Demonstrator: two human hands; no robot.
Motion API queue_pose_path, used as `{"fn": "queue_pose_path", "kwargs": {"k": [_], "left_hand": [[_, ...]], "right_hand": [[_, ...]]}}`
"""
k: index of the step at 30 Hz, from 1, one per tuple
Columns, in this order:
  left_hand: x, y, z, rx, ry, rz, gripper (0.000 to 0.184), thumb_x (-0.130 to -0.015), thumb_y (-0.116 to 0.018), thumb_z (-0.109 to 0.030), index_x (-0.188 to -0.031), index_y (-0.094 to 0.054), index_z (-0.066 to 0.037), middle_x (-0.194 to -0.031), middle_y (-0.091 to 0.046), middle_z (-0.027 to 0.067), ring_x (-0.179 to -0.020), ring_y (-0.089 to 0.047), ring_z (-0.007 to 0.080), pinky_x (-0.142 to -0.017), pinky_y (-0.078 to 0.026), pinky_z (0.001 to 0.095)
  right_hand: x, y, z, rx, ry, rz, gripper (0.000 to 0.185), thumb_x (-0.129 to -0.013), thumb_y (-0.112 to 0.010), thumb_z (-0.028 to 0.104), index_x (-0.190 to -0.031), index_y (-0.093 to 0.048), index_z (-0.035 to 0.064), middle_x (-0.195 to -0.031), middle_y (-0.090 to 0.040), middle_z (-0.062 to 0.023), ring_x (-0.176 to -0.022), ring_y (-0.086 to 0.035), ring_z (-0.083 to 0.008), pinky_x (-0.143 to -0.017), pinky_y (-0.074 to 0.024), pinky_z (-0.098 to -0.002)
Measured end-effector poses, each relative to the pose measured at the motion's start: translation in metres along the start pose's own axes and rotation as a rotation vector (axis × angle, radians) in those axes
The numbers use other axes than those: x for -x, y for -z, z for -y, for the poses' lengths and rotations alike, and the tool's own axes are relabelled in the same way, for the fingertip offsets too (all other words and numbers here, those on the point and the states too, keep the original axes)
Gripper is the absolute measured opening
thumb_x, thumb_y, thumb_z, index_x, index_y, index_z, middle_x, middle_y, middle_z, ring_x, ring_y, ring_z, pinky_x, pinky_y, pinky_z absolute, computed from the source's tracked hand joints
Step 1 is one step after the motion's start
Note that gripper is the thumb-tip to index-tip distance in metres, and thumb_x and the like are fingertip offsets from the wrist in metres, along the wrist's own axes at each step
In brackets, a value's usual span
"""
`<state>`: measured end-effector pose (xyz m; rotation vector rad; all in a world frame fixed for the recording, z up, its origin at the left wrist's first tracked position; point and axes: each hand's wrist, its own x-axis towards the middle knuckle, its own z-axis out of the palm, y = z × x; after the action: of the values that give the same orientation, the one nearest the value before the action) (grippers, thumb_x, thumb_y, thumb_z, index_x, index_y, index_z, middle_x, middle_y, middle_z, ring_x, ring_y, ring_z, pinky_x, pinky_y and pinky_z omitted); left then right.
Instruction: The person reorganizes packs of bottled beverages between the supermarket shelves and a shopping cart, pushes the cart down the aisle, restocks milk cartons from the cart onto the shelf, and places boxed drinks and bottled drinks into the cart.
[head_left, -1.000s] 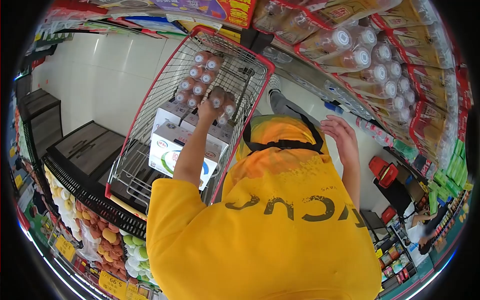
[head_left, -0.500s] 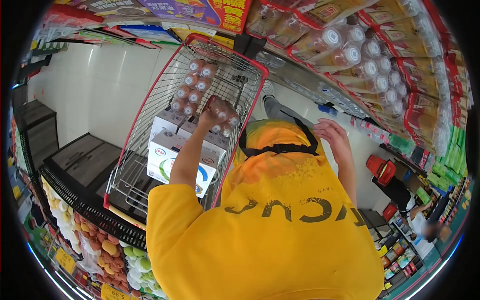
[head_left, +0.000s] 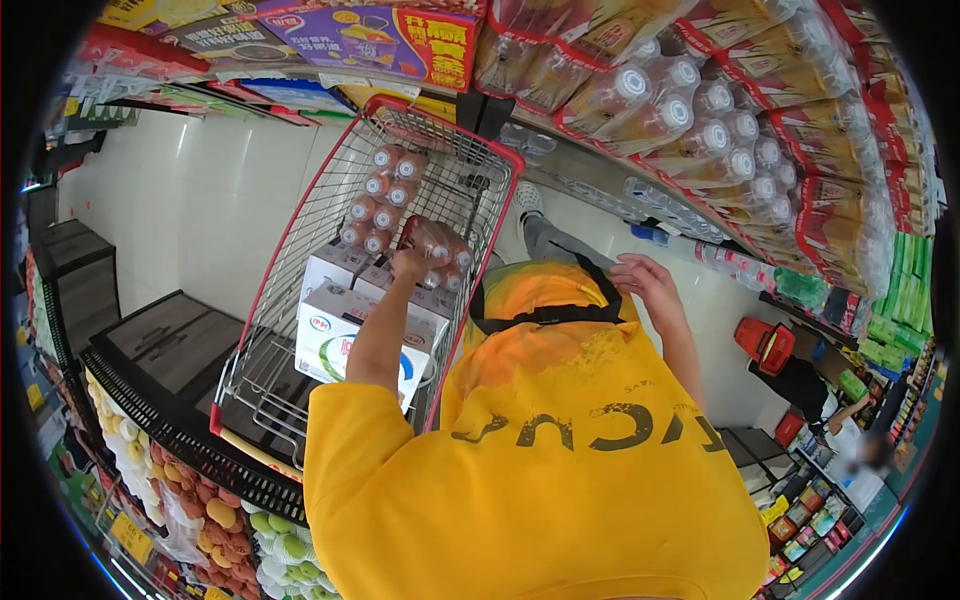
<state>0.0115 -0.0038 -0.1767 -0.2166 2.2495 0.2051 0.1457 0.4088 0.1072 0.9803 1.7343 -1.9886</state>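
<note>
Inside the shopping cart (head_left: 508,185), my left hand (head_left: 410,264) is closed on the near end of a shrink-wrapped pack of bottles (head_left: 440,248). Its fingers are partly hidden by the wrap. A second bottle pack (head_left: 378,205), caps up, stands just to the left of it. White and grey cartons (head_left: 330,325) sit behind both packs, under my left forearm. My right hand (head_left: 648,284) hangs outside the cart beside my waist, fingers apart, holding nothing.
Shelves of wrapped drink bottles (head_left: 700,130) rise to the right. Printed boxes (head_left: 370,40) line the far side. A fruit display (head_left: 215,520) borders the left with a black rim. Red baskets (head_left: 765,345) and another person (head_left: 860,465) are at the lower right.
The cart and its contents sit slightly lower in view as the camera shifts. My left hand stays on the bottle pack. My right hand has moved slightly left and down in view.
</note>
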Motion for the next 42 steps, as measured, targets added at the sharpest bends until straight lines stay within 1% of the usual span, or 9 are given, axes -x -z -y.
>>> {"fn": "queue_pose_path", "kwargs": {"k": [3,6,10,12,18,24,26,32,42], "left_hand": [[-0.013,-0.008,0.012,0.013,-0.242,-0.011,0.089,-0.056,-0.076,-0.069,-0.098,-0.066,0.008,-0.101,-0.067,0.0238,-0.097,-0.065,0.0345,-0.087,-0.049,0.0379],[0.039,0.027,-0.008,0.370,-0.123,-0.204,0.078,-0.057,-0.080,-0.062,-0.088,-0.068,0.008,-0.094,-0.068,0.0218,-0.092,-0.066,0.0343,-0.079,-0.051,0.0373],[0.045,0.047,-0.001,0.596,-0.183,-0.093,0.061,-0.060,-0.084,-0.051,-0.080,-0.068,0.005,-0.081,-0.069,0.0165,-0.075,-0.067,0.0277,-0.065,-0.052,0.0348],[0.110,0.092,-0.024,0.856,-0.236,-0.068,0.048,-0.065,-0.084,-0.043,-0.069,-0.065,0.001,-0.066,-0.065,0.0098,-0.059,-0.062,0.0179,-0.055,-0.048,0.0318],[0.229,0.180,-0.078,0.818,-0.333,-0.311,0.039,-0.072,-0.083,-0.026,-0.059,-0.051,-0.008,-0.054,-0.054,-0.0005,-0.048,-0.049,0.0059,-0.045,-0.035,0.0211],[0.329,0.238,-0.136,0.900,-0.461,-0.239,0.032,-0.075,-0.080,-0.018,-0.066,-0.050,-0.010,-0.064,-0.057,-0.0028,-0.056,-0.052,0.0042,-0.051,-0.039,0.0197],[0.350,0.246,-0.155,1.097,-0.531,-0.140,0.030,-0.075,-0.079,-0.012,-0.068,-0.050,-0.010,-0.071,-0.059,-0.0012,-0.062,-0.054,0.0047,-0.056,-0.041,0.0198],[0.369,0.258,-0.198,1.086,-0.643,-0.103,0.028,-0.075,-0.078,-0.007,-0.071,-0.051,-0.009,-0.077,-0.060,-0.0014,-0.069,-0.056,0.0050,-0.062,-0.045,0.0210],[0.400,0.259,-0.244,1.211,-1.009,0.146,0.021,-0.078,-0.076,-0.005,-0.093,-0.060,-0.002,-0.099,-0.059,0.0033,-0.098,-0.053,0.0115,-0.092,-0.039,0.0270]], "right_hand": [[-0.001,-0.002,-0.005,0.000,0.002,0.018,0.030,-0.093,-0.050,0.016,-0.117,-0.057,-0.0011,-0.104,-0.067,-0.0132,-0.094,-0.065,-0.0209,-0.087,-0.0491,-0.0300],[0.001,0.004,-0.008,-0.025,0.003,0.020,0.031,-0.093,-0.051,0.016,-0.117,-0.057,-0.0015,-0.103,-0.067,-0.0135,-0.094,-0.065,-0.0210,-0.087,-0.0491,-0.0300],[0.000,0.010,-0.016,-0.036,-0.009,0.031,0.029,-0.093,-0.049,0.014,-0.117,-0.057,-0.0004,-0.103,-0.067,-0.0133,-0.096,-0.065,-0.0212,-0.087,-0.0494,-0.0301],[-0.006,0.010,-0.018,-0.054,-0.010,0.051,0.030,-0.093,-0.049,0.015,-0.117,-0.057,-0.0003,-0.103,-0.067,-0.0132,-0.096,-0.065,-0.0211,-0.087,-0.0493,-0.0299],[-0.042,-0.038,0.017,0.033,0.173,0.301,0.031,-0.092,-0.058,0.016,-0.117,-0.058,-0.0012,-0.101,-0.067,-0.0111,-0.093,-0.064,-0.0178,-0.086,-0.0486,-0.0290],[-0.041,-0.086,0.055,-0.066,0.082,0.830,0.052,-0.086,-0.070,0.018,-0.128,-0.048,-0.0033,-0.113,-0.061,-0.0089,-0.102,-0.057,-0.0135,-0.091,-0.0448,-0.0275],[-0.024,-0.083,0.076,-0.201,0.125,0.838,0.061,-0.085,-0.072,0.020,-0.132,-0.042,-0.0056,-0.117,-0.058,-0.0082,-0.106,-0.055,-0.0121,-0.093,-0.0431,-0.0266],[0.018,-0.031,0.117,-0.339,0.150,0.612,0.040,-0.086,-0.070,0.017,-0.117,-0.057,-0.0041,-0.110,-0.062,-0.0058,-0.103,-0.057,-0.0120,-0.093,-0.0439,-0.0269],[0.021,0.017,0.245,-0.354,0.528,0.441,0.015,-0.088,-0.064,0.018,-0.091,-0.063,0.0038,-0.084,-0.062,0.0001,-0.077,-0.058,-0.0067,-0.070,-0.0458,-0.0224]]}}
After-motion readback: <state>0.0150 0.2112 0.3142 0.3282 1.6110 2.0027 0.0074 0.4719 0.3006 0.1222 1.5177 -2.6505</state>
